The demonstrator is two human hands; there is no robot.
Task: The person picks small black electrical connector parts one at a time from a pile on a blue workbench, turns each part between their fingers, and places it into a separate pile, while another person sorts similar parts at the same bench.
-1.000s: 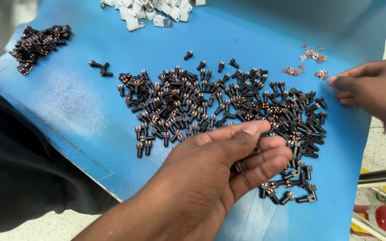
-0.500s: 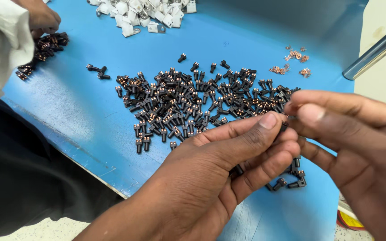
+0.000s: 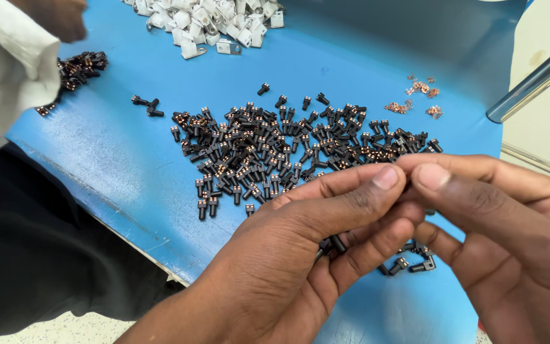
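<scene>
Bright, even overhead light. Soft shadows lie under the hands (image 3: 377,255) on the blue table (image 3: 128,172). Mild glare on the metal rail (image 3: 533,79). Near sleeve (image 3: 4,70) slightly blurred; parts (image 3: 275,153) sharp.

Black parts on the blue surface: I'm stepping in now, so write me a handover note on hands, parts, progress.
Left hand: fingers curled, a few small black parts tucked under them, thumb tip meeting the right hand.
Right hand: thumb and forefinger pinched against the left thumb; whatever is between them is hidden.
Black parts pile: spread mid blue surface.
Smaller dark pile: far left, by another person's sleeve.
White parts: top.
Copper bits: right.
Done or left: cannot tell.
</scene>
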